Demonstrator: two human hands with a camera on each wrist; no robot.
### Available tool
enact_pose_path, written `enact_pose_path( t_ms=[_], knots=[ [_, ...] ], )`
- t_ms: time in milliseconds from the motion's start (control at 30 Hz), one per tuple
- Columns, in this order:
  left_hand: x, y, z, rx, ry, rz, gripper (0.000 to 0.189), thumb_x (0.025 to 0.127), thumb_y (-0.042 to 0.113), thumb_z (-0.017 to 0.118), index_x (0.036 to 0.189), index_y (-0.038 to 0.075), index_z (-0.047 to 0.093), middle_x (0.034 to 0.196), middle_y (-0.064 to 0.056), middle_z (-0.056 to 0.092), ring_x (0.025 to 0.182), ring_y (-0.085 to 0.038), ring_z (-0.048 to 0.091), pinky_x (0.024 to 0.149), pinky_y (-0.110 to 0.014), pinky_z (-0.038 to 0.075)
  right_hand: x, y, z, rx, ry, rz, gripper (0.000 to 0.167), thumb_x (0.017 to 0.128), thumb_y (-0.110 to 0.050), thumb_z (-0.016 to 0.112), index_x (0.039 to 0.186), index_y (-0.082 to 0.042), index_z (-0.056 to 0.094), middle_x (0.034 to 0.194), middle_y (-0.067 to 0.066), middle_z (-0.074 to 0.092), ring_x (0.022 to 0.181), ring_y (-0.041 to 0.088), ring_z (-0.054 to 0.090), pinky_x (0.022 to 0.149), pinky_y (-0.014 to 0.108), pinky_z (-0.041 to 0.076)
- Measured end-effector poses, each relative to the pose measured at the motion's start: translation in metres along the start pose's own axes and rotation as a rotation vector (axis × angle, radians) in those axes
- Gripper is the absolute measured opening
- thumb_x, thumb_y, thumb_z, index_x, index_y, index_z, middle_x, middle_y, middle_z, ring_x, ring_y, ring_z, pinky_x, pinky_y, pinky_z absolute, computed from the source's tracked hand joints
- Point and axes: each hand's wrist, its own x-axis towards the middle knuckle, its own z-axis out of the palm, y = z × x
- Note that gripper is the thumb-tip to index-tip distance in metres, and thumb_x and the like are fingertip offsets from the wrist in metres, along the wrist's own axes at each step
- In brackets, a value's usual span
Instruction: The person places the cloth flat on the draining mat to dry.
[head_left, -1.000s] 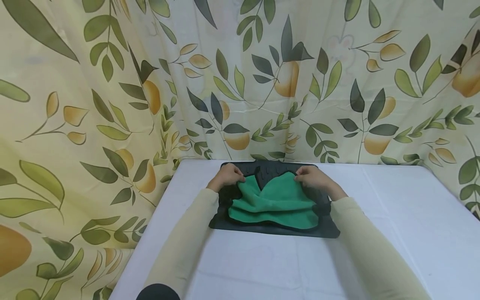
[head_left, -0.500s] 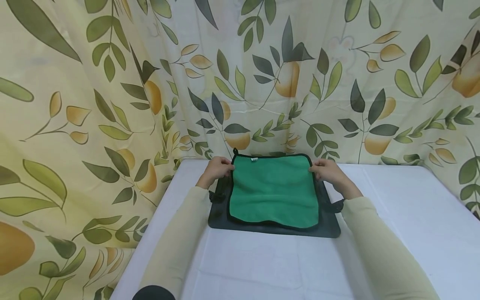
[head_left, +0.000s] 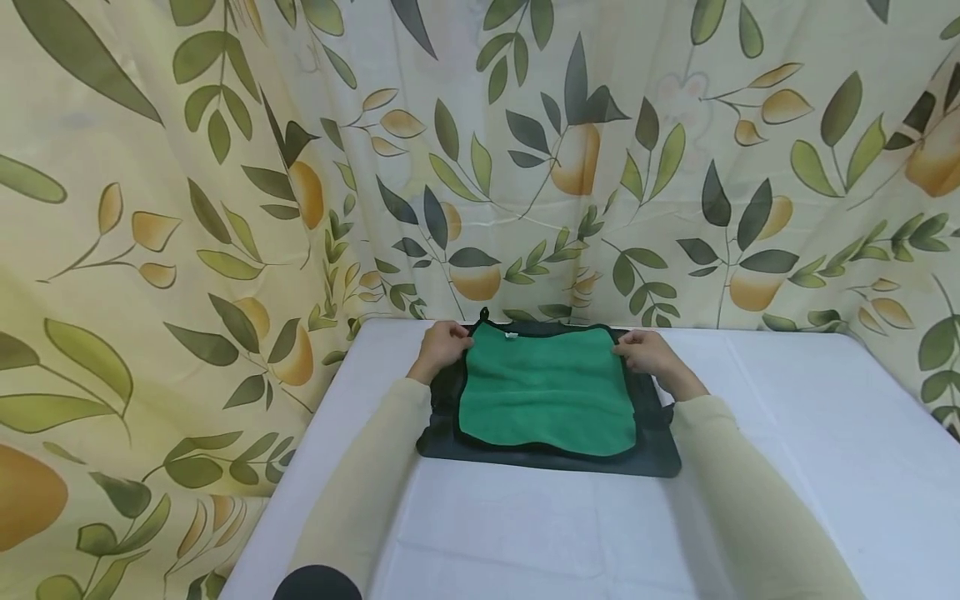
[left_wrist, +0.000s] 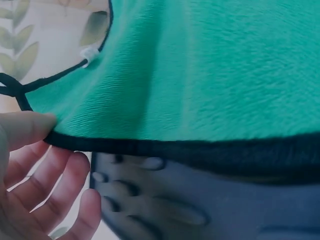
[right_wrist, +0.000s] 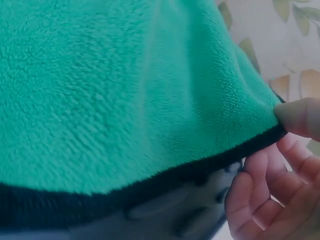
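Note:
A green cloth [head_left: 547, 387] with black edging lies spread over a dark mat [head_left: 660, 454], its far edge raised between both hands. By its far left corner, the left hand [head_left: 442, 346] pinches the edging between thumb and fingers. My right hand [head_left: 651, 357] pinches the far right corner the same way. A black loop and a small white tag show along the far edge. In the left wrist view the cloth [left_wrist: 210, 75] sags in soft folds, the thumb on top of it. The right wrist view shows raised bumps on the mat [right_wrist: 165, 210] under the cloth.
Beneath the mat is a table with a white cover [head_left: 525, 533]. A curtain with leaves and fruit [head_left: 645, 208] hangs behind the table and along its left side.
The cloth was folded over on itself a second ago, then opened out flat with its far edge held high. Since then both hands have lowered and come slightly closer together.

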Motion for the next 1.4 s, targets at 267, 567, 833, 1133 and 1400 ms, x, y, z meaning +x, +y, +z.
enact_pose_path(
  t_ms=[267,567,833,1133,1400],
  knots=[
    [0.000,0.003,0.011,0.038,0.047,-0.021,0.021,0.098,0.022,0.068,0.109,0.006,0.073,0.106,-0.012,0.073,0.096,-0.028,0.068,0.086,-0.043,0.053,0.011,0.003,0.007,-0.026,0.006,-0.003,0.035,0.104,-0.025,0.055,0.121,0.006,0.060,0.073,-0.006,0.048,0.067,0.009,0.048,0.067,0.027,0.045],
    [0.006,0.009,0.009,0.020,0.106,-0.010,0.015,0.097,0.023,0.070,0.103,0.010,0.075,0.099,-0.008,0.075,0.087,-0.024,0.068,0.074,-0.037,0.051,0.014,-0.005,0.006,-0.139,0.152,-0.052,0.033,0.103,-0.024,0.055,0.115,0.005,0.064,0.114,0.019,0.059,0.095,0.026,0.053,0.073,0.031,0.042],
    [0.014,0.014,0.003,-0.013,0.163,0.017,0.015,0.097,0.023,0.069,0.103,0.010,0.075,0.091,-0.008,0.071,0.079,-0.022,0.065,0.067,-0.032,0.046,0.014,-0.015,0.002,-0.111,0.213,-0.057,0.032,0.104,-0.022,0.053,0.114,0.007,0.061,0.110,0.019,0.055,0.092,0.026,0.052,0.071,0.031,0.042],
    [0.013,0.016,0.005,-0.022,0.110,-0.014,0.014,0.097,0.021,0.069,0.104,0.010,0.074,0.092,-0.008,0.071,0.079,-0.024,0.065,0.070,-0.037,0.050,0.016,-0.013,0.006,-0.133,0.237,-0.081,0.026,0.102,-0.019,0.059,0.108,0.005,0.066,0.093,0.009,0.059,0.077,0.016,0.052,0.065,0.028,0.043],
    [0.018,0.020,0.001,-0.014,0.140,0.019,0.013,0.097,0.021,0.070,0.102,0.010,0.075,0.087,-0.007,0.070,0.075,-0.021,0.063,0.068,-0.035,0.049,0.019,-0.014,0.002,-0.123,0.236,-0.078,0.030,0.103,-0.022,0.057,0.114,0.005,0.065,0.099,0.013,0.060,0.081,0.019,0.054,0.067,0.029,0.044]
  ],
)
